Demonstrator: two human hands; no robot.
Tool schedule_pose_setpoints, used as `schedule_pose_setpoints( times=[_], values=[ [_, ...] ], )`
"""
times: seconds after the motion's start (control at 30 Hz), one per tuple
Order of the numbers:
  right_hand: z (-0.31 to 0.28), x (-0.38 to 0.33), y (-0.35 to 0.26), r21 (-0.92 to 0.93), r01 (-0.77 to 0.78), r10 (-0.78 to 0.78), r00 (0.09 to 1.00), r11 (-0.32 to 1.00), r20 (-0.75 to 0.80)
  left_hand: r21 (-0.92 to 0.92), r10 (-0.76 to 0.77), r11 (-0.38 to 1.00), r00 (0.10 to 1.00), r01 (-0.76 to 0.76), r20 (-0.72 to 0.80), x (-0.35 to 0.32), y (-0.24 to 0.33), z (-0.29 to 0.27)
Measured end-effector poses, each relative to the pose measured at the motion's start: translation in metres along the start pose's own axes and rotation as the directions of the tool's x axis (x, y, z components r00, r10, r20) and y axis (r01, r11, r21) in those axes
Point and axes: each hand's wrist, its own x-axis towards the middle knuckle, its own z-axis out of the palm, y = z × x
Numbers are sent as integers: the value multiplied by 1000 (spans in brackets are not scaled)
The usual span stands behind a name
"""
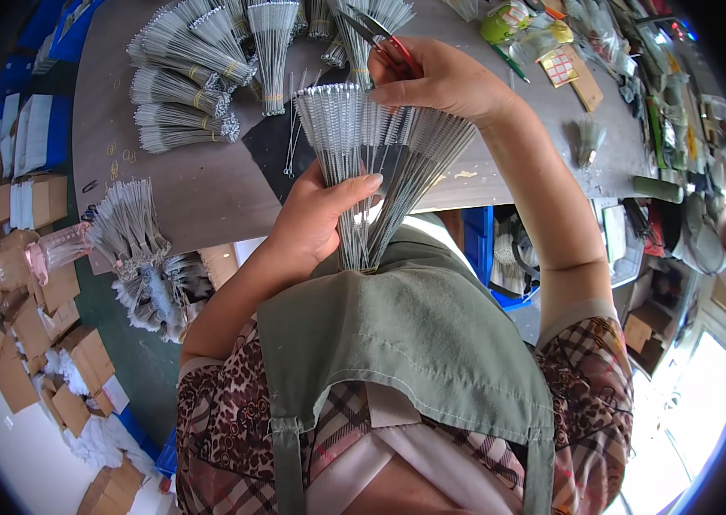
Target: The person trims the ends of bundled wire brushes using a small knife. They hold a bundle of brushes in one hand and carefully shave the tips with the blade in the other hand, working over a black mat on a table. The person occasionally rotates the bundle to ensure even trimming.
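My left hand (pixel 315 215) is closed around a fanned bunch of thin wire brushes (pixel 331 129), bristle ends up and bare wire stems pointing down to my apron (pixel 406 326). The bunch parts into a denser group on the left and a looser spread on the right. In my right hand (pixel 444 81) is a pair of red-handled scissors (pixel 401 57), blades pointing up and left. The fingertips of that hand reach the tops of the middle brushes; whether they pinch one is hard to see. A few loose brushes (pixel 292 137) lie on the dark mat left of the bunch.
Several banded brush bundles (pixel 182 86) lie across the far left of the table (pixel 174 184). More brushes (pixel 131 219) hang over its left edge. At the right are a wooden block (pixel 584 86), a green pen (pixel 513 64) and a small brush bundle (pixel 589 142). Cardboard boxes (pixel 36 326) pile up at far left.
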Motion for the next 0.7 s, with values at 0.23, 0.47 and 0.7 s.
schedule_pose_setpoints(
  times=[0.23,0.47,0.7],
  values=[
    [1,-6,3,114,-88,83,995,990,49,3,-21,1000,1000,21,6,7,-9,-11],
    [-2,-9,13,124,-39,29,996,992,81,19,-24,1000,999,25,-23,5,-11,-9],
    [3,-8,13,79,-33,32,999,996,15,31,3,1000,999,-1,-50,2,-11,-7]
  ],
)
